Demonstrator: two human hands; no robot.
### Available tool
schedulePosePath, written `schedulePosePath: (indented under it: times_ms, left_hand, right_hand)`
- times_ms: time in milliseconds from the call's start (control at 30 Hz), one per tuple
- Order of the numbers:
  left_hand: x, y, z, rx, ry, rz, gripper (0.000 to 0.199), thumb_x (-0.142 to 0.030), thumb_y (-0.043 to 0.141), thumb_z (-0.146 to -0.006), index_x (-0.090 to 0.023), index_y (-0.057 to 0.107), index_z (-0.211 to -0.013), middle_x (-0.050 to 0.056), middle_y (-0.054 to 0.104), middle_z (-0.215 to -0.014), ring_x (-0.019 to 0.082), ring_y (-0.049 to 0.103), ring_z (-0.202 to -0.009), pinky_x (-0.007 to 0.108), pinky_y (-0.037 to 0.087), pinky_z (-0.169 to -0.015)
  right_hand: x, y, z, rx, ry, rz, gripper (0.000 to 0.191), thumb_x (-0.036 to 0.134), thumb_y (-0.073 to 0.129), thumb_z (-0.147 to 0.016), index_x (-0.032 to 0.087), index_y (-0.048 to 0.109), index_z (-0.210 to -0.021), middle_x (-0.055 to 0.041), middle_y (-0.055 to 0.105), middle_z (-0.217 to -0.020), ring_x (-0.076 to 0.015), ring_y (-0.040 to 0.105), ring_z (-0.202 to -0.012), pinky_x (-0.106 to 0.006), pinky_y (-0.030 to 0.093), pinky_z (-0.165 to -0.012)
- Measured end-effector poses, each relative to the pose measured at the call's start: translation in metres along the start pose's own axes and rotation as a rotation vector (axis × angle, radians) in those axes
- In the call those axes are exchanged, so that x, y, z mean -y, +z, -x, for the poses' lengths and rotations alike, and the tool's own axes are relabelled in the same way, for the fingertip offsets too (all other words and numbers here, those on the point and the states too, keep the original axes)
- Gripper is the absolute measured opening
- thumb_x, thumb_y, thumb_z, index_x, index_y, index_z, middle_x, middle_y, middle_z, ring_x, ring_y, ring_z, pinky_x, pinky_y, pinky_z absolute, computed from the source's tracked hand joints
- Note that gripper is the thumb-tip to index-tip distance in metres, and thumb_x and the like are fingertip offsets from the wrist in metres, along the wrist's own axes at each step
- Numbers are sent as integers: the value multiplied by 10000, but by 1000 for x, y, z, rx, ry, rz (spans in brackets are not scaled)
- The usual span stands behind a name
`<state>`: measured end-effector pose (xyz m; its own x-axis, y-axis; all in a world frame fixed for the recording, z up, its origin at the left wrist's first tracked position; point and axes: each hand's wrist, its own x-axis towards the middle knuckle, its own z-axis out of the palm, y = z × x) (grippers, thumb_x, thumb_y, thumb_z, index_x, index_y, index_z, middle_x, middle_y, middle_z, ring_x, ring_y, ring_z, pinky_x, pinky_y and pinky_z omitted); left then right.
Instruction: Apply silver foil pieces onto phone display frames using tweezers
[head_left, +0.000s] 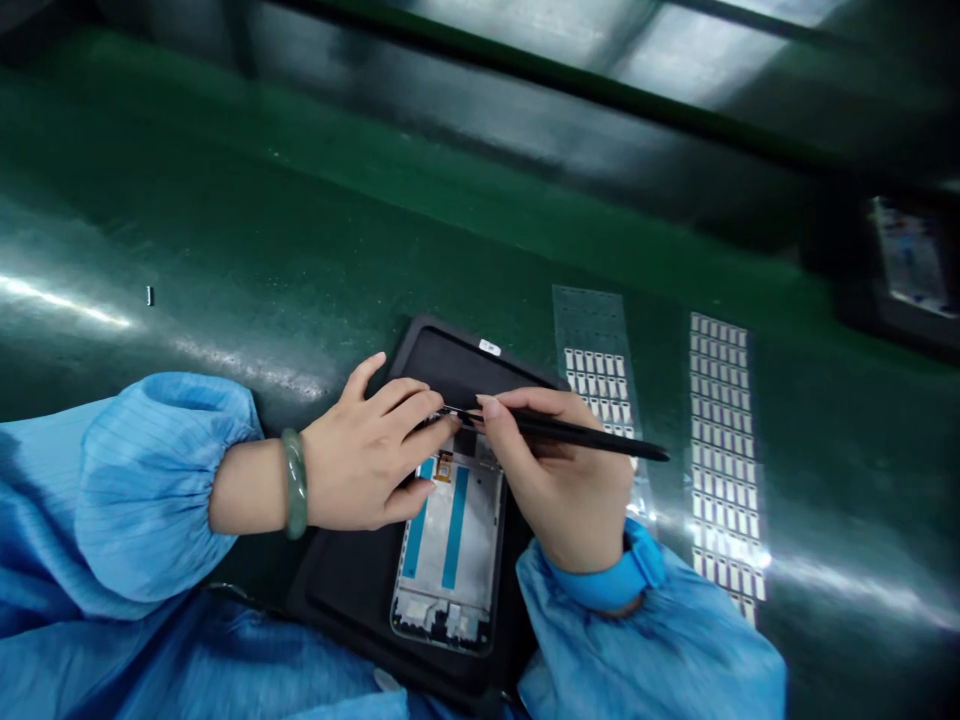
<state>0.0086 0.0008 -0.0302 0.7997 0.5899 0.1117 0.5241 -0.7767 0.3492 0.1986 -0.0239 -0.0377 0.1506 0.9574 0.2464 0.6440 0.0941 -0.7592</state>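
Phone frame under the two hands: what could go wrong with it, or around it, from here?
1. The black tool in the right hand has its tip close to the fingertips of the left hand; a slip might poke a finger or scratch the phone frame.
2. The orange-brown part sits near the left fingers and could get snagged.
3. The nearer clear sheet, partly hidden by the right hand, might get brushed.

Left fingers (pixel 431 438) at a phone frame (pixel 478 540), right fingers (pixel 504 432) gripping black tweezers (pixel 577 431), black tray (pixel 341 580), green table (pixel 225 210)
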Motion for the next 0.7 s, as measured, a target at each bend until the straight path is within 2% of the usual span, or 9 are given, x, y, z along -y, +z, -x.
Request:
schedulePosePath:
  times_ms: [233, 400, 567, 700]
  left_hand:
    - [1, -1, 0, 1, 4, 10, 453, -356, 461, -874, -139, 497, -1270, 122, 544, -1225, 290, 446, -1193, 604, 215, -1058]
    - [0, -1, 0, 1, -2, 12, 453, -358, 463, -870, -144, 501, -1268, 123, 542, -1231, 288, 444, -1194, 603, 204, -1063]
    - [0, -1, 0, -1, -6, 23, 450, -354, 465, -868, -149, 501, -1267, 121, 544, -1232, 287, 445, -1194, 599, 200, -1066]
    - [1, -1, 0, -3, -8, 21, 454, -356, 458, -869, -148, 500, -1270, 121, 545, -1232, 286, 442, -1199, 597, 202, -1066]
  right_hand:
    - [-1, 1, -4, 57, -23, -58, 88, 242, 668, -798, 234, 637, -880, 3, 663, -809, -161, 669, -722, -312, 553, -675]
    - [-3, 0, -4, 20, 50, -185, 89, 256, 662, -807, 231, 625, -884, -4, 665, -842, -165, 679, -718, -309, 553, -636]
    - [-2, -1, -2, 65, -26, -95, 81, 219, 653, -808, 234, 626, -883, 11, 663, -821, -147, 664, -730, -289, 537, -670]
    - [0, 0, -2, 43, -97, -21, 102, 183, 637, -809, 231, 623, -898, 8, 659, -831, -143, 650, -755, -271, 527, -673]
